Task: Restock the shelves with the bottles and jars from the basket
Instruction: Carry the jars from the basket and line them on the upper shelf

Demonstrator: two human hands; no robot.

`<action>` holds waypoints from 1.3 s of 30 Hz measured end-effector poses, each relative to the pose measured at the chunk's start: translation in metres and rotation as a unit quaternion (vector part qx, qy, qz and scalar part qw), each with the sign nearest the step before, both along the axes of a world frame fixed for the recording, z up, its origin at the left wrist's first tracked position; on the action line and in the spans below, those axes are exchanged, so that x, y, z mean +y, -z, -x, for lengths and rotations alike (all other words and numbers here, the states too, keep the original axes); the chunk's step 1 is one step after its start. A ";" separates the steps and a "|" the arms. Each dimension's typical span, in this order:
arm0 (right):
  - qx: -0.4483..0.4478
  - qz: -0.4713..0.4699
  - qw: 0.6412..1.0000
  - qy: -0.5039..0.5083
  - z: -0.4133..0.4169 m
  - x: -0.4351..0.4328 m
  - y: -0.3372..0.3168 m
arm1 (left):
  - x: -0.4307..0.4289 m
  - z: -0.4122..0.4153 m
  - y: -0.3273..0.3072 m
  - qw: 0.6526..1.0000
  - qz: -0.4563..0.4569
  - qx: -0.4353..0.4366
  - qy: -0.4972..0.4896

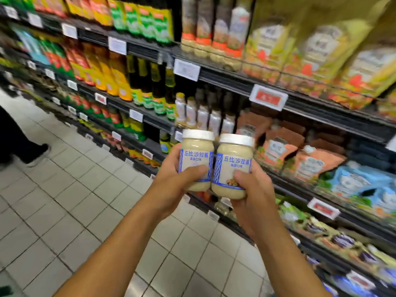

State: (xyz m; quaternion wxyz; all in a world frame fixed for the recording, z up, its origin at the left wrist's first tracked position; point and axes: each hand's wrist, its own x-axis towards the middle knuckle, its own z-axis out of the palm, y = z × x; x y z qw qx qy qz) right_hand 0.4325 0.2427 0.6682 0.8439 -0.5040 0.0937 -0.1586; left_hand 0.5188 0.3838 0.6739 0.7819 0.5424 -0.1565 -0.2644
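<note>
My left hand grips one jar, my right hand the other jar — upright, side by side, touching, raised near the shelves on the right.

Glossy clear jars, white plastic lids, paper labels; glazed floor tiles.

Dark shelves run from the upper left of the frame to the lower right, with price tags along their front edges. Bottles in rows fill the left levels; orange pouches and blue pouches stand at right. Pale floor tiles fill the lower left, with a dark shoe on them.
</note>
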 end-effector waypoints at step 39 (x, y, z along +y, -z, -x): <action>-0.298 0.344 0.883 0.118 -0.275 -0.088 -0.356 | -0.099 -0.303 -0.338 0.921 0.192 -0.338 0.036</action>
